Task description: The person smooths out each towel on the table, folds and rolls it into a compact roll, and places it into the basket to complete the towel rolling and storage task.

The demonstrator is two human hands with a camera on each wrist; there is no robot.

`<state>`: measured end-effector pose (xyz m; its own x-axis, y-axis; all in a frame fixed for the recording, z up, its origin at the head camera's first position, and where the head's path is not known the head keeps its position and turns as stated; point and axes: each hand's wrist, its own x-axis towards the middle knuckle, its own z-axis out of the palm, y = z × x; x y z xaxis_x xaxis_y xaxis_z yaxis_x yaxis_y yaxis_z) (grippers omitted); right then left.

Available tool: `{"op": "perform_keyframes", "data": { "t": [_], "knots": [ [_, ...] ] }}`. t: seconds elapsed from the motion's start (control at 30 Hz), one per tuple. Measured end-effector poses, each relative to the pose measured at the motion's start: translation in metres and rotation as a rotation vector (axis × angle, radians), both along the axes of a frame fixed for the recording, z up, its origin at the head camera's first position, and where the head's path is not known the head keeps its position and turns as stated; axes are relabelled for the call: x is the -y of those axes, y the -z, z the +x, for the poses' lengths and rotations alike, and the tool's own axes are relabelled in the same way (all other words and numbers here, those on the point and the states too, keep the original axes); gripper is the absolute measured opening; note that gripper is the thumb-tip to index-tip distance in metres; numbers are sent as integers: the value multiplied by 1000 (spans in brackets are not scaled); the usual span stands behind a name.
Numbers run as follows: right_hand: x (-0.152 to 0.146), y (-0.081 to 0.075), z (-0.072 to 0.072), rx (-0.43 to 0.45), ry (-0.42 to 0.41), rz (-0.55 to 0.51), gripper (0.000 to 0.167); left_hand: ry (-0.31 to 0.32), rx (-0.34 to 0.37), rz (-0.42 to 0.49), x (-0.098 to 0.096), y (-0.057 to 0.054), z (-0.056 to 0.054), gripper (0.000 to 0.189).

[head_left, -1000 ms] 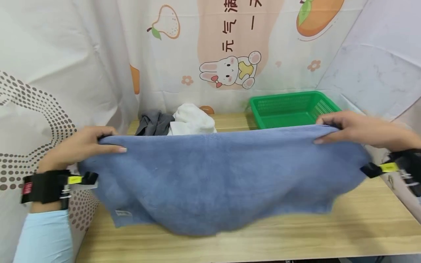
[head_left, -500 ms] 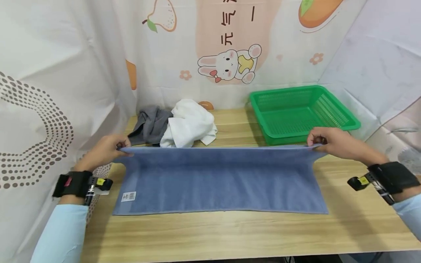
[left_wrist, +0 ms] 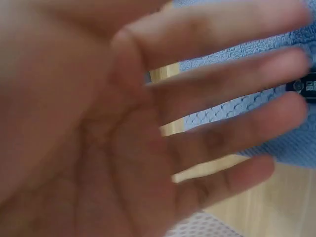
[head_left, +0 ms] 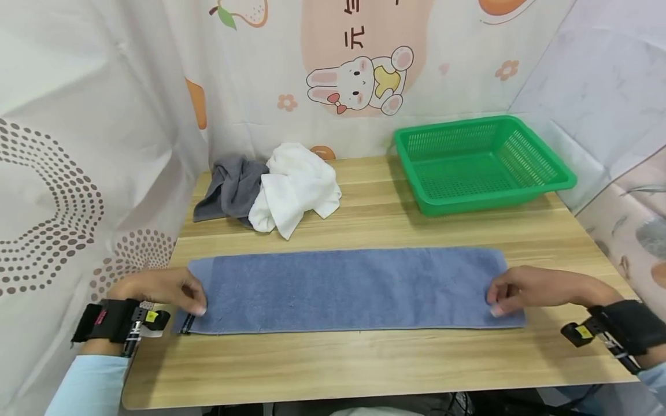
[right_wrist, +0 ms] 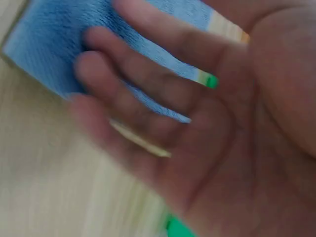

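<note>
A blue towel (head_left: 348,292) lies flat on the table as a long folded strip, with a small dark label (head_left: 187,323) at its near left corner. At its left end is my left hand (head_left: 169,290); in the left wrist view its fingers (left_wrist: 222,94) are spread and loosely extended above the terry cloth, gripping nothing. My right hand (head_left: 541,289) is over the towel's right end. The right wrist view shows those fingers (right_wrist: 148,89) relaxed, slightly bent, and holding nothing. Whether the fingertips touch the cloth is hard to tell.
At the back left of the table (head_left: 333,364) lie a crumpled grey cloth (head_left: 234,188) and a crumpled white cloth (head_left: 296,188), touching each other. A green plastic basket (head_left: 478,202) stands at the back right. Curtains printed with figures hang behind and at the sides.
The towel, earlier held up by its top edge in both hands, has come down and been folded over onto the table. Both hands have moved nearer and let go of it.
</note>
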<state>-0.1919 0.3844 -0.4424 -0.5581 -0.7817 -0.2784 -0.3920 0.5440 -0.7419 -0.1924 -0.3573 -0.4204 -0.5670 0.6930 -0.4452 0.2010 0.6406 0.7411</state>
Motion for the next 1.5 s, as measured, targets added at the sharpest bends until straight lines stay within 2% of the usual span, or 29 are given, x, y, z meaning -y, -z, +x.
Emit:
{"op": "perform_keyframes", "data": {
  "t": [0.03, 0.17, 0.2, 0.23, 0.3, 0.33, 0.37, 0.43, 0.53, 0.6, 0.67, 0.8, 0.87, 0.97, 1.03, 1.1, 1.13, 1.2, 1.23, 1.3, 1.37, 1.43, 1.5],
  "knots": [
    [4, 0, -1, -40, 44, 30, 5, -44, -27, -20, 0, 3, -1, 19],
    [17, 4, -9, -371, 192, 174, 14, -254, -326, -191, -3, 16, -7, 40],
    [20, 5, -12, -428, 215, 205, 17, -316, -359, -244, -4, 19, -9, 51],
    [21, 6, -14, -468, 232, 226, 19, -352, -399, -290, -5, 23, -10, 60],
    [24, 7, -18, -503, 254, 254, 19, -406, -439, -351, -6, 29, -12, 74],
    [24, 7, -19, -501, 258, 257, 17, -428, -440, -364, -6, 31, -12, 75],
    [24, 7, -21, -483, 263, 255, 16, -444, -441, -359, -5, 33, -13, 71],
    [26, 5, -23, -449, 269, 259, 12, -457, -465, -313, -2, 35, -13, 49],
    [33, -2, -24, -441, 242, 263, 8, -499, -447, -212, 0, 30, -15, 29],
    [46, -9, -24, -460, 218, 251, 4, -529, -417, -157, -7, 22, -15, 26],
    [67, -17, -25, -484, 195, 223, 4, -569, -354, -95, -20, 9, -14, 23],
    [128, -30, -26, -494, 185, 135, 7, -580, -282, 101, -67, -12, -16, 25],
    [166, -33, -25, -460, 195, 66, 11, -594, -218, 226, -97, -19, -18, 24],
    [225, -35, -17, -348, 222, -28, 35, -610, -114, 379, -143, -24, -19, 25],
    [259, -36, -11, -269, 226, -75, 52, -604, -29, 452, -171, -26, -18, 30],
    [284, -37, -6, -233, 226, -98, 65, -572, 43, 496, -192, -26, -17, 36],
    [293, -36, -4, -243, 216, -117, 65, -552, 64, 505, -200, -26, -17, 37],
    [304, -34, -3, -279, 214, -158, 52, -505, 67, 511, -211, -25, -16, 37],
    [306, -34, -3, -304, 217, -176, 40, -483, 38, 503, -213, -24, -17, 36],
    [305, -34, -4, -345, 228, -204, 22, -428, -72, 458, -212, -20, -20, 33],
    [302, -38, -5, -328, 241, -239, 10, -359, -191, 392, -207, -14, -26, 29],
    [299, -45, -5, -290, 251, -257, 14, -270, -302, 313, -199, -4, -31, 31],
    [296, -55, -5, -231, 261, -286, 17, -164, -327, 269, -190, 7, -37, 29]
  ]
}}
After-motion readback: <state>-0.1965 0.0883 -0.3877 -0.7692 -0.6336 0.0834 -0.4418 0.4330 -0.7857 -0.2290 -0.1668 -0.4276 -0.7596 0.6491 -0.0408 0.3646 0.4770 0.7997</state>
